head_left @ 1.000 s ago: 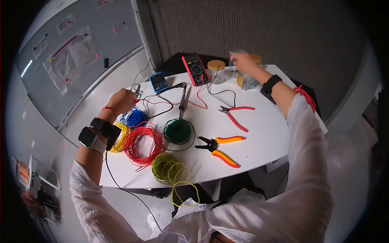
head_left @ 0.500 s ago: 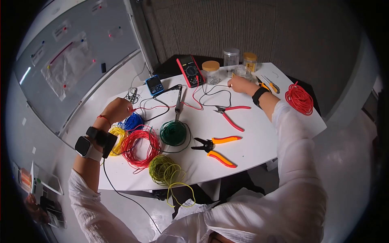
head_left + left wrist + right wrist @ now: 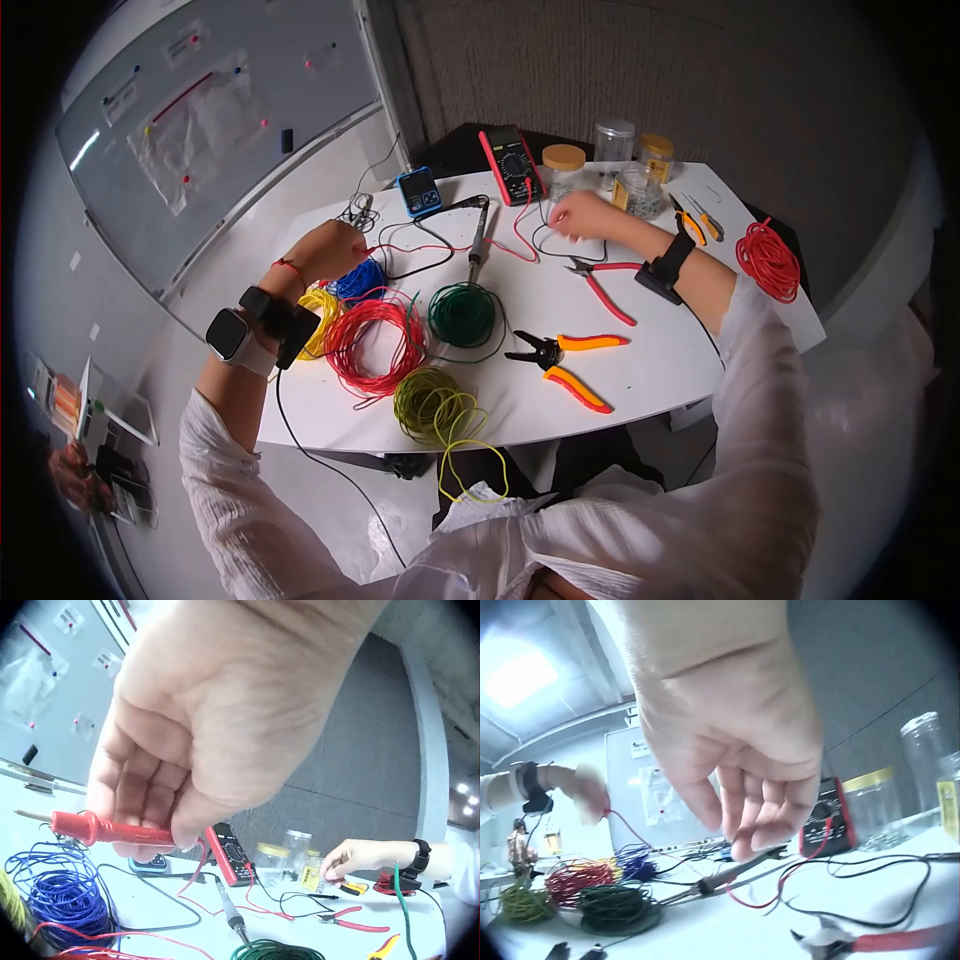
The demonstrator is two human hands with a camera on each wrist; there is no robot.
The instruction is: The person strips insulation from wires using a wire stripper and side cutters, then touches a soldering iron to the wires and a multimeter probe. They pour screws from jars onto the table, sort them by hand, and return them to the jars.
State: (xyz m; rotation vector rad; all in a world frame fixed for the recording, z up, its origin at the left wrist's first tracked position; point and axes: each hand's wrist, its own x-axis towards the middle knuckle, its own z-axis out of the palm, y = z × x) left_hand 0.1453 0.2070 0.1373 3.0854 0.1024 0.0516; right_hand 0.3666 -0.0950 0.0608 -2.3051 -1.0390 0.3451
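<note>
My left hand (image 3: 335,250) pinches a red probe (image 3: 112,831) between thumb and fingers, its metal tip pointing left in the left wrist view. The probe's red lead (image 3: 430,246) runs to the red-framed multimeter (image 3: 513,165). Over the table, my right hand (image 3: 590,216) hangs with loosely bent fingers and nothing in them, as the right wrist view shows. Beside and below that hand the black lead (image 3: 787,904) lies in a loop; its black probe (image 3: 324,897) rests on the table.
Jars (image 3: 564,158) stand behind my right hand. Red-handled cutters (image 3: 605,290), orange-handled strippers (image 3: 570,358) and a soldering iron (image 3: 479,235) lie on the table (image 3: 520,300). Blue (image 3: 358,280), green (image 3: 462,314) and red (image 3: 375,348) wire coils sit near my left hand; another red coil (image 3: 768,260) lies far right.
My right hand has come away from the jars, leftward and nearer to me, over the black lead. A small jar it was at stands on the table. My left hand still grips the red probe.
</note>
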